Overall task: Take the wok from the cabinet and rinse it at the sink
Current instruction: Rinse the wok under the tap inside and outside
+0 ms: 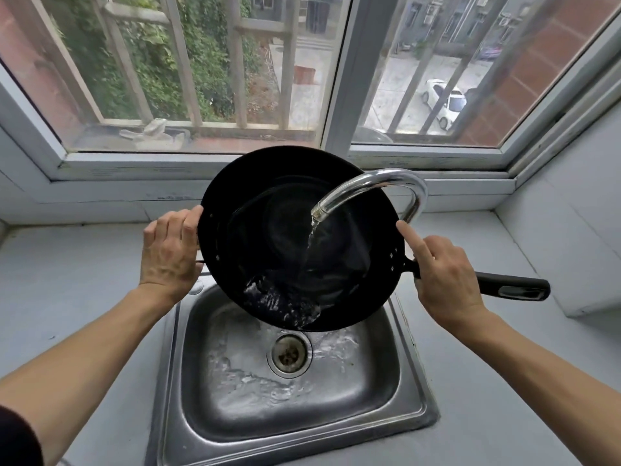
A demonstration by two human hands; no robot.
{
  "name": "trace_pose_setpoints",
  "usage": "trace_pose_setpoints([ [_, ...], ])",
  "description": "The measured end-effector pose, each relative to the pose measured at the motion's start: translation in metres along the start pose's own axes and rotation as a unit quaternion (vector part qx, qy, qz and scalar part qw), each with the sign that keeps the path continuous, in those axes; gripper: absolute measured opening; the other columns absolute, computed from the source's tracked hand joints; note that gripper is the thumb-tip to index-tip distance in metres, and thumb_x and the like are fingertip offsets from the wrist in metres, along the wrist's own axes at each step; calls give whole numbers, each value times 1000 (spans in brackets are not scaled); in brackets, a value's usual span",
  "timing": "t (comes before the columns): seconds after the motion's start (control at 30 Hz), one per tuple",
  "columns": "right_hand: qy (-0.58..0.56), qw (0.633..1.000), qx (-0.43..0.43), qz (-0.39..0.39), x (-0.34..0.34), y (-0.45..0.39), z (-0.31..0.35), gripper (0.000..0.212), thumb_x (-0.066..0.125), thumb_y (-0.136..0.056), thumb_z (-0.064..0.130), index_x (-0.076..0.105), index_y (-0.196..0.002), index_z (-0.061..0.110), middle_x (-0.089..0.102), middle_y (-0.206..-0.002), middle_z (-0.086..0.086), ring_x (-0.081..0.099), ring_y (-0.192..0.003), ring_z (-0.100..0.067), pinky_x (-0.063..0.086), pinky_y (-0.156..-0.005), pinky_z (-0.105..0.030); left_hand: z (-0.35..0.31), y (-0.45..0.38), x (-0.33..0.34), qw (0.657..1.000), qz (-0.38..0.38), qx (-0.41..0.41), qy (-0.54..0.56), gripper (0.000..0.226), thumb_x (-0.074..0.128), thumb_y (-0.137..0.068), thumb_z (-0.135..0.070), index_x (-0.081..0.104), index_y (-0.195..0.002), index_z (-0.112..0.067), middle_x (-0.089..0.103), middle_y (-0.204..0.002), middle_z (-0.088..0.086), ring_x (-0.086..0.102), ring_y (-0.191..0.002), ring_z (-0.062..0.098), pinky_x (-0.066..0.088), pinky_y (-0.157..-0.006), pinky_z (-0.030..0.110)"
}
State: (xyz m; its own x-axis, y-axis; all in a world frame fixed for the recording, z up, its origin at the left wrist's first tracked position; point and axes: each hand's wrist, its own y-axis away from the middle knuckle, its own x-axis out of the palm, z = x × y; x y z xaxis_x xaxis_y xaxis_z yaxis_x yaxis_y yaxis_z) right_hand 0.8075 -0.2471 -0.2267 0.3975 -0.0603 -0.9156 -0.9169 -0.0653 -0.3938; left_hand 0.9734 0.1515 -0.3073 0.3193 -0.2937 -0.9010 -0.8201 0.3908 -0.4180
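Note:
A black wok (pixel 268 210) is held tilted toward me above the steel sink (pixel 413 391). Water runs from the curved chrome faucet (pixel 379 178) into the wok, pools at its lower edge and spills into the basin. My left hand (pixel 169 250) grips the wok's left rim, fingers curled over the edge. My right hand (pixel 443 274) grips the long black handle (pixel 514 287) close to the bowl, with the index finger stretched along the rim.
A grey countertop (pixel 84 297) surrounds the sink on both sides. The drain (pixel 289 354) sits in the middle of the wet basin. A barred window (pixel 215 72) with a white sill runs along the back, and a wall corner stands at right.

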Motion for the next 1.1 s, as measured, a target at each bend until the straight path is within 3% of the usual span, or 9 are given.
trace_pose_setpoints([
  [0.13, 20, 1000, -3, 9, -14, 7, -7, 96, 64, -66, -18, 33, -149, 17, 47, -82, -8, 40, -71, -28, 33, -59, -39, -13, 6, 11, 1000, 10, 4, 15, 116, 94, -41, -9, 36, -142, -4, 52, -121, 19, 48, -110, 39, 35, -91, 47],
  [0.23, 33, 999, 0, 23, -24, 12, -11, 101, 65, -61, -18, 33, -149, 19, 46, -81, -6, 39, -71, -28, 31, -59, -37, -22, 9, 19, 1000, -6, 5, 22, 104, 85, -49, -2, 36, -141, -4, 54, -118, 19, 49, -108, 39, 36, -89, 47],
  [0.37, 54, 997, 11, 49, -36, 20, -17, 108, 66, -58, -17, 28, -151, 23, 46, -83, -4, 39, -72, -26, 26, -62, -34, -36, 8, 28, 999, -5, 11, 47, 106, 85, -48, 0, 35, -141, -4, 54, -118, 20, 47, -108, 38, 37, -88, 48],
  [0.63, 81, 994, 15, 69, -63, 32, -23, 109, 64, -59, -19, 25, -152, 24, 46, -83, -4, 41, -72, -28, 31, -60, -37, -63, 10, 44, 997, -9, 2, 72, 98, 75, -51, 7, 36, -140, -4, 53, -116, 19, 48, -106, 39, 38, -88, 47],
  [0.93, 115, 988, 4, 107, -85, 37, -17, 118, 68, -50, -19, 26, -152, 24, 45, -82, -3, 43, -70, -27, 39, -56, -39, -79, 24, 55, 993, 65, -5, 98, 121, 96, -36, -11, 36, -140, -4, 54, -115, 20, 48, -100, 36, 39, -82, 44],
  [1.1, 142, 983, -2, 119, -98, 38, -11, 119, 69, -48, -19, 29, -152, 23, 43, -81, -1, 42, -69, -26, 32, -56, -34, -92, 29, 65, 990, 88, 1, 107, 124, 95, -34, -12, 35, -141, 0, 54, -111, 21, 50, -100, 36, 42, -88, 45],
])
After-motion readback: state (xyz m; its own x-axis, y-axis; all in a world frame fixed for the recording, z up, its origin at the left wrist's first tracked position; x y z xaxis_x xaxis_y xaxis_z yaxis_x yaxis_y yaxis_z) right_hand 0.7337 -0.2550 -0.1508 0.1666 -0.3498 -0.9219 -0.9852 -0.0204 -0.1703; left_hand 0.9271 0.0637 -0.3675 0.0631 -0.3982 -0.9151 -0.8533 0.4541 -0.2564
